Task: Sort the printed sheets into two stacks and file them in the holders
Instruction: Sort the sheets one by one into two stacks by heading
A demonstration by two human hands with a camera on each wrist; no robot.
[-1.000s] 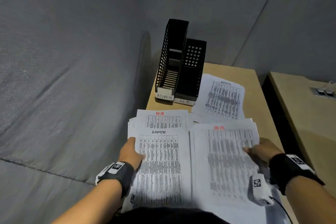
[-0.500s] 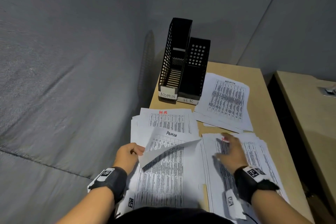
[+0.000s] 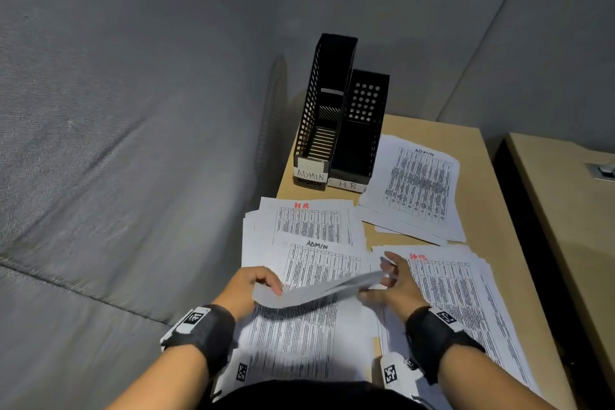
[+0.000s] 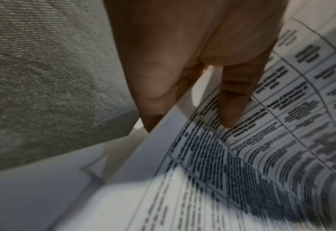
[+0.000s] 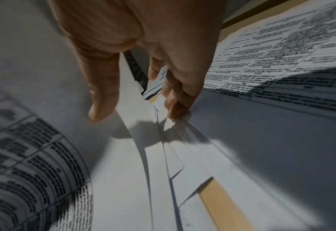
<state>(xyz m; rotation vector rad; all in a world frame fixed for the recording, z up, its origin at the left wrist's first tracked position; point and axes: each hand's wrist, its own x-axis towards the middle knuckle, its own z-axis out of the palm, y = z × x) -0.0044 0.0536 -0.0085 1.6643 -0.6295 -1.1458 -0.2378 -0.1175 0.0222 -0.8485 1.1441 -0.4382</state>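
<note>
Two black perforated plastic file holders (image 3: 339, 130) stand side by side at the far left corner of the light wooden desk (image 3: 479, 210), the left one labelled ADMIN, the right one HR. Just right of them lies a small stack of white printed sheets headed ADMIN (image 3: 416, 190). Nearer the person, a sheet headed HR in red (image 3: 309, 220) lies partly under a pile topped by an ADMIN sheet (image 3: 319, 263), and a fanned pile topped by an HR sheet (image 3: 459, 289) sits to the right.

Between the hands a single bowed white sheet (image 3: 316, 291) is lifted off the left pile, printed side down. The left hand (image 3: 246, 286) pinches its left edge, fingers (image 4: 234, 100) on the printed underside, thumb on top. The right hand (image 3: 396, 286) holds the sheet's right edge; its fingers (image 5: 175, 96) are loosely spread, the thumb apart from them, and the tips touch the papers below. Grey fabric panels (image 3: 133, 143) enclose the desk.
</note>
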